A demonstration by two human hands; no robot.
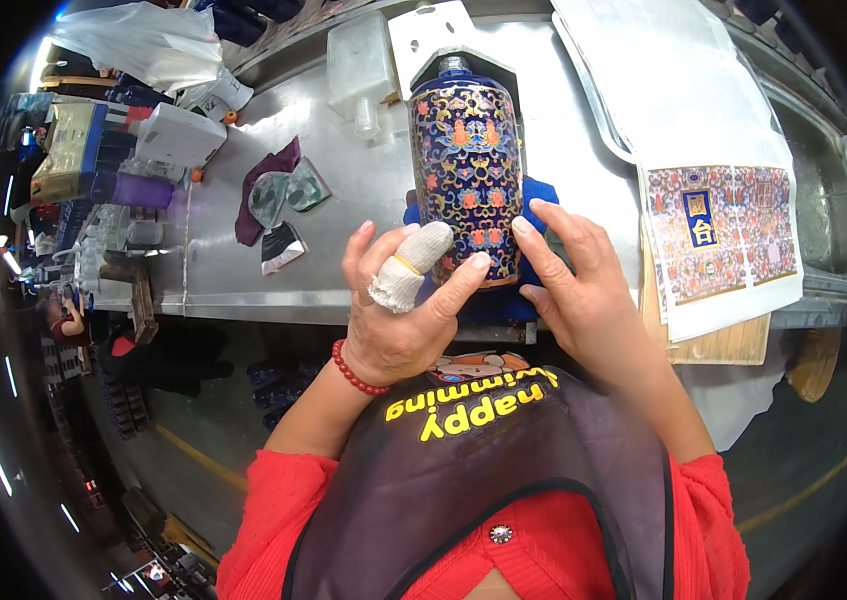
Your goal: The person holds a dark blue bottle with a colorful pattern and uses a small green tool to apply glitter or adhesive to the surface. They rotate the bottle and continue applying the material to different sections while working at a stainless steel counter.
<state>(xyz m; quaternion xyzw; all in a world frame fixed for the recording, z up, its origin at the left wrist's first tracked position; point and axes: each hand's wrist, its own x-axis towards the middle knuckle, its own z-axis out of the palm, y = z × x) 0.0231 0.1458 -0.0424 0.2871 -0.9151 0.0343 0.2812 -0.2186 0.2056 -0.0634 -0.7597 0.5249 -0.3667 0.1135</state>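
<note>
"Deep blue, a flower-patterned bottle [466, 170] lies at the bench's [369, 180] near edge, neck pointing away. What are the fingers doing?"

"Loosely spread, not clenched: the left hand [399, 325], 1 finger in a cloth cover [414, 262], touches its near end; the right hand [589, 290] meets its right edge."

"And good handling here?"

"Probably light, even pressure, 1 hand steadying while the other smooths, so the bottle doesn't roll."

At 12 o'clock, the dark blue bottle [469, 170] has gold swirls and red flowers. Near 3, white paper [729, 240] has red and blue flowers. At 6, a dark apron [484, 465] has yellow letters.
</note>
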